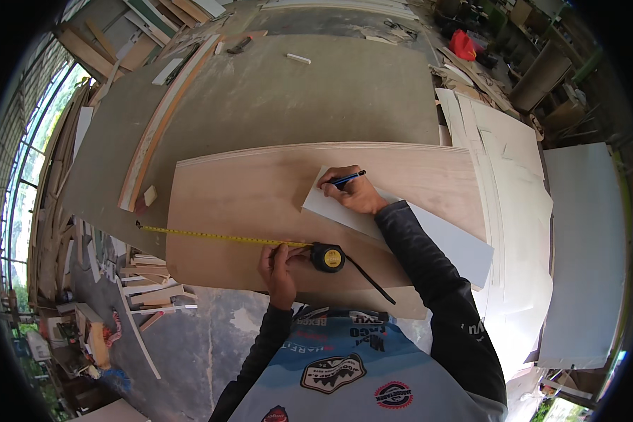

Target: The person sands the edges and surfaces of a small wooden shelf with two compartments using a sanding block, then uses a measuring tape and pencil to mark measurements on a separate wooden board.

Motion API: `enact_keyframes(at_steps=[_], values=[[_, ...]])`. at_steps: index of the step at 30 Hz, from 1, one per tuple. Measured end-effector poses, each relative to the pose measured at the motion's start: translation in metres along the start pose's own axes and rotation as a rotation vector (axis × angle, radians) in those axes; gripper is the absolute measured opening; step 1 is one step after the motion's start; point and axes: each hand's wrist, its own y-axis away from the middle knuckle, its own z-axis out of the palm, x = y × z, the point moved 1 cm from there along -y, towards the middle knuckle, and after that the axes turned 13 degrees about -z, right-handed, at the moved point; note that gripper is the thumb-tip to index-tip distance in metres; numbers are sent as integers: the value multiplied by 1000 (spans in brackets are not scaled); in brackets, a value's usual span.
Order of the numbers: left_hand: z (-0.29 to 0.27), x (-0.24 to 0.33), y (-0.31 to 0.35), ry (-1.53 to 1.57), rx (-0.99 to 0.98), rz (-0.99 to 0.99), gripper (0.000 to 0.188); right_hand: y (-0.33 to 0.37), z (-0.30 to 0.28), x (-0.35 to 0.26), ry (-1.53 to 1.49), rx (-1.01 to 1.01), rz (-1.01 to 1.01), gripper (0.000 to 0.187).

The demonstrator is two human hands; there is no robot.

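Across the wooden panel (232,186), the left hand (280,273) is pinching the blade (211,235) of the tape measure (328,257); a slackening pinch could be letting it recoil (the right hand (356,195) is gripping a pen (349,179) over the white board (443,239))

1. the head camera, left of two, is looking steeply down from above the person's shirt (359,362), facing forward across the plywood panel (239,190) and the tabletop (330,91) beyond.
2. it is sitting at head height, fairly near the left hand (280,273) and the right hand (356,194), which are showing around mid-view.
3. its fisheye lens is reaching wide (black is rounding off the corners), taking in the window (46,133) at far left and the pale board (584,246) at far right.
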Motion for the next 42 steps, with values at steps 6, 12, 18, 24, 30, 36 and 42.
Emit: enact_keyframes(at_steps=[6, 12, 18, 24, 30, 36, 42], values=[[-1, -1, -2, 17, -25, -14, 18, 0, 2, 7, 5, -14, -43, 11], [2, 2, -1, 31, -41, -22, 19, -1, 2, 17, 13, -34, -42, 11], [-1, -2, -2, 38, -48, 3, 19, -3, 3, 10, 111, -27, -41, 11], [2, 2, -1, 44, -48, -5, 18, -2, 3, 9, 124, -10, -21, 10], [6, 6, 2, 6, -20, 6, 18, -2, 4, 14, 74, 12, -23, 11], [3, 3, 0, 28, -40, -6, 18, -1, 3, 15, 61, 18, -15, 11], [1, 1, -1, 19, -46, 2, 19, -2, 4, 17, 46, 41, -36, 9]])
